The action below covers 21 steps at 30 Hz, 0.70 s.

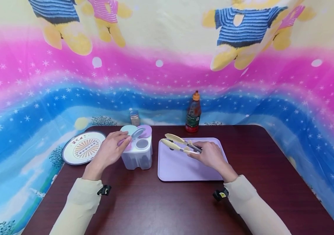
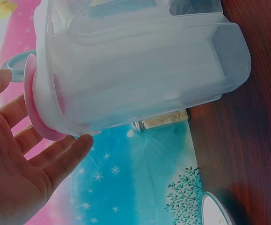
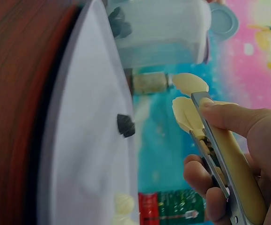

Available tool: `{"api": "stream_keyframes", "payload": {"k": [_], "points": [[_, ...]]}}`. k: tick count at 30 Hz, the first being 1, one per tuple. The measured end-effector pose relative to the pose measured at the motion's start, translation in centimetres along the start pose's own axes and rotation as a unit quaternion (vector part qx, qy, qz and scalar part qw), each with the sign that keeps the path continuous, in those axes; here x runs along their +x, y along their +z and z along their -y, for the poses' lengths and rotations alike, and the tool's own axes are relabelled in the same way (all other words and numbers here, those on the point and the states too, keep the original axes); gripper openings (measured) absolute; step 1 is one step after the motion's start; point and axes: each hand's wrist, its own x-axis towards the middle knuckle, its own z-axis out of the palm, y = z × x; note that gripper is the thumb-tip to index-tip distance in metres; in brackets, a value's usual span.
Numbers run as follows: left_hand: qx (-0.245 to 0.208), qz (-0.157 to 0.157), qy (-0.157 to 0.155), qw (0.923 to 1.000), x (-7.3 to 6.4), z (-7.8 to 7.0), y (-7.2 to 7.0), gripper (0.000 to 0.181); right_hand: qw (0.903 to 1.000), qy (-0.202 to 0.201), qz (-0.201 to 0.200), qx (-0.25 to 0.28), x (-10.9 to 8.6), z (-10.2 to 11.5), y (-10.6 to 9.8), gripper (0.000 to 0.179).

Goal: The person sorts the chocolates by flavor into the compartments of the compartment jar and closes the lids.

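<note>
From where I stand, the person's right hand (image 1: 209, 155) grips a pair of tongs (image 1: 181, 141), thumb along one arm and fingers curled beneath the other, the two cream heads parted. Their long axis runs leftward and slightly away from the person — heads toward the container (image 1: 137, 160), handle end in the palm — and they are held above the lilac tray (image 1: 190, 171), apart from its surface. On that tray sit a dark piece (image 3: 125, 125) and some pale yellow pieces (image 3: 123, 206). The left hand (image 1: 112, 148) is at the container's near left corner, its fingers spread and fairly straight about the pink lid (image 2: 34, 101), fingertips just beside the raised grey-blue lid (image 1: 138, 133); whether they touch that one I cannot tell. The opening beneath it faces up. As for writing, the plate (image 1: 87, 148) at the table's left edge carries a short row of red characters and a dark patterned band, and the upright orange-capped bottle (image 1: 192, 119) behind the tray wears a green label with pale print and a white patch — both too small to read from here
</note>
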Motion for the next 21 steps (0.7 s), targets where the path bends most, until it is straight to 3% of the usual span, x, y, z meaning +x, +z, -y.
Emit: {"api": "stream_keyframes", "payload": {"k": [21], "points": [[-0.003,0.002,-0.002,1.0,0.0,0.0,-0.1,0.05,0.9988,0.016,0.027,-0.036,0.7,-2.3,2.1,0.054]]}}
